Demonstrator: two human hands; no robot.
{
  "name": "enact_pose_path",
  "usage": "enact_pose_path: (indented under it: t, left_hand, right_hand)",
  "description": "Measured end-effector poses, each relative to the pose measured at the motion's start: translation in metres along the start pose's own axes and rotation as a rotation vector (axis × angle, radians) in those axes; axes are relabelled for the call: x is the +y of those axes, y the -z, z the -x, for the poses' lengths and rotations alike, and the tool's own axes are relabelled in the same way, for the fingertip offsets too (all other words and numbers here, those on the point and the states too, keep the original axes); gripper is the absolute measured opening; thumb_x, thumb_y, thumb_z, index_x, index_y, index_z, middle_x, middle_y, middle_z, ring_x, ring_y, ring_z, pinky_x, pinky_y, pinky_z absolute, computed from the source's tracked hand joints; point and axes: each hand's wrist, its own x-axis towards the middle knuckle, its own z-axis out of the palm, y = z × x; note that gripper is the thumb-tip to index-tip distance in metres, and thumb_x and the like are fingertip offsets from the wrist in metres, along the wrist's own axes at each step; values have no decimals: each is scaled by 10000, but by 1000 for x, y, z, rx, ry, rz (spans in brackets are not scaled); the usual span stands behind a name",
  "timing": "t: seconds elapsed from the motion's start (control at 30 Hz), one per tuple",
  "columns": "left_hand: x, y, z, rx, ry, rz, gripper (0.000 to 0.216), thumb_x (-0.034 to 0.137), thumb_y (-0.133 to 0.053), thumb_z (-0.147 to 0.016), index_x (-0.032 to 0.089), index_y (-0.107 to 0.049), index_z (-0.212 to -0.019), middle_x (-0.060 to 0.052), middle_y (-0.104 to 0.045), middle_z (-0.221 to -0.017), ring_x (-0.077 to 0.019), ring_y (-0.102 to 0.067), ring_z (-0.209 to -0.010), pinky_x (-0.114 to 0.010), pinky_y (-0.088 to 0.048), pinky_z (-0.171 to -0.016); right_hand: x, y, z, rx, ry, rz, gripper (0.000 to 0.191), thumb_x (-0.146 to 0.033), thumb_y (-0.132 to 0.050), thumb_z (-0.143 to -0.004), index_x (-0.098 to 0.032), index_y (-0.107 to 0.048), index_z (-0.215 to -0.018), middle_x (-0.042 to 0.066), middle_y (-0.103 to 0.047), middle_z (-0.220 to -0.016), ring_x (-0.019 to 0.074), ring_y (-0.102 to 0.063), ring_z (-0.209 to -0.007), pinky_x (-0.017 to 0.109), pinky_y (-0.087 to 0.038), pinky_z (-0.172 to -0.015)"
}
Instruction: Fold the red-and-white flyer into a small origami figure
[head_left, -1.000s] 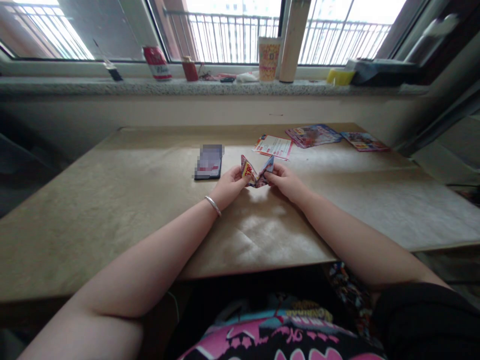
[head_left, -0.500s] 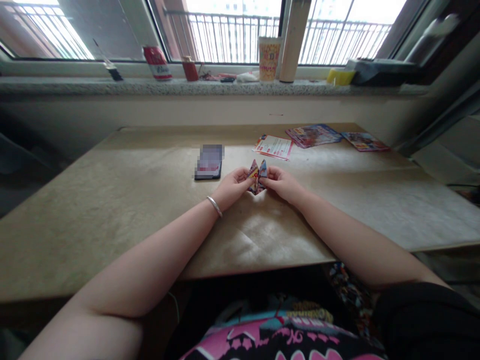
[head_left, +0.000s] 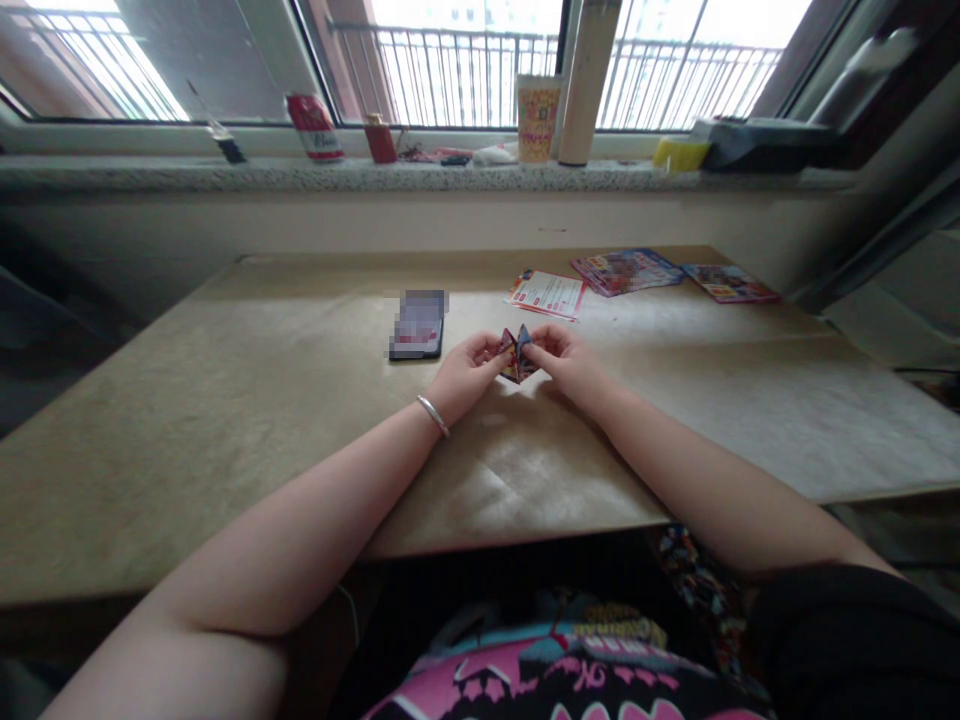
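A small piece of folded printed paper, with two pointed tips and a V-shaped gap between them, is held just over the table. My left hand, with a silver bangle at the wrist, pinches its left side. On the other side, my right hand grips the paper between thumb and fingers. Some fingertips are hidden behind the paper. To the left of my hands lies a dark phone, its screen blurred out. Beyond my hands are white-and-red printed sheets.
Colourful printed leaflets lie at the table's back right, with another printed leaflet beside them. The windowsill carries a red can, a red bottle, a patterned cup and a yellow object. The table's front edge runs before my body.
The folded paper has tilted, and its two tips have dropped a little. My right hand has shifted slightly, its fingers over the right part. Both hands still hold the paper.
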Motion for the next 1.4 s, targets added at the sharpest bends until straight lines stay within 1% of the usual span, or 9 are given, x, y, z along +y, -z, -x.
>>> enact_pose_path:
  t: [0.1, 0.27, 0.43, 0.67, 0.83, 0.93, 1.07, 1.27, 1.4]
  left_hand:
    - [5, -2, 1, 60, -46, 8, 382, 409, -767, -676, 164, -541, -864, 17, -633, -752, -126, -653, -716, -275, -542, -727]
    - [9, -3, 3, 36, -45, 8, 367, 438, -736, -693, 171, -508, -799, 9, -658, -734, -156, -676, -700, -321, -557, -723]
    - [9, -3, 2, 54, -67, 16, 354, 405, -746, -678, 168, -521, -814, 5, -662, -733, -163, -680, -708, -327, -563, -723]
    - [11, -3, 4, 12, -27, 27, 390, 424, -788, -631, 158, -550, -789, -8, -679, -743, -174, -687, -721, -345, -562, -749]
    - [13, -3, 7, -20, -23, 8, 393, 447, -794, -635, 151, -589, -793, -26, -692, -762, -194, -694, -774, -357, -555, -789]
    - [14, -2, 7, -21, -47, 19, 386, 465, -777, -659, 153, -597, -800, -20, -688, -751, -189, -691, -758, -350, -560, -772]
    - [14, -2, 7, -33, -40, 17, 390, 468, -771, -664, 151, -591, -804, -9, -672, -727, -170, -678, -704, -325, -566, -715]
    - [14, -4, 8, -40, -31, -2, 343, 411, -755, -690, 158, -555, -806, -7, -656, -745, -146, -665, -710, -287, -552, -697]
    - [14, -5, 8, -28, -44, -19, 308, 368, -754, -693, 158, -545, -779, 4, -633, -738, -129, -642, -714, -266, -537, -702]
  right_hand:
    - [1, 1, 0, 11, 23, 56, 382, -524, -737, -667, -203, -564, -785, -9, -652, -697, 149, -636, -631, 323, -551, -657]
    - [0, 1, 2, 33, 56, 91, 356, -482, -749, -669, -204, -572, -804, -2, -644, -740, 154, -647, -669, 331, -567, -667]
    - [-5, 0, 4, 28, 106, 44, 328, -467, -734, -692, -216, -578, -833, -7, -632, -765, 142, -628, -698, 326, -576, -688]
    - [-3, 1, 3, -33, 66, 47, 311, -468, -704, -718, -202, -580, -820, -6, -629, -732, 136, -629, -656, 317, -564, -671]
    - [-3, 1, 5, -11, 91, 114, 224, -370, -687, -719, -198, -556, -779, -33, -571, -687, 99, -573, -594, 271, -535, -618]
    - [-6, 0, 7, -3, 100, 93, 195, -338, -670, -722, -206, -535, -773, -34, -564, -684, 101, -569, -588, 273, -536, -602]
    - [-12, -3, 10, -46, 98, 47, 213, -349, -676, -714, -215, -526, -783, -29, -572, -697, 117, -579, -611, 292, -544, -608]
    - [-12, -3, 10, -37, 130, 121, 216, -391, -659, -741, -212, -551, -794, -26, -550, -689, 115, -527, -638, 255, -470, -600]
    - [-9, -3, 8, -55, 117, 104, 204, -381, -643, -752, -205, -555, -806, -24, -551, -692, 111, -510, -638, 242, -436, -585]
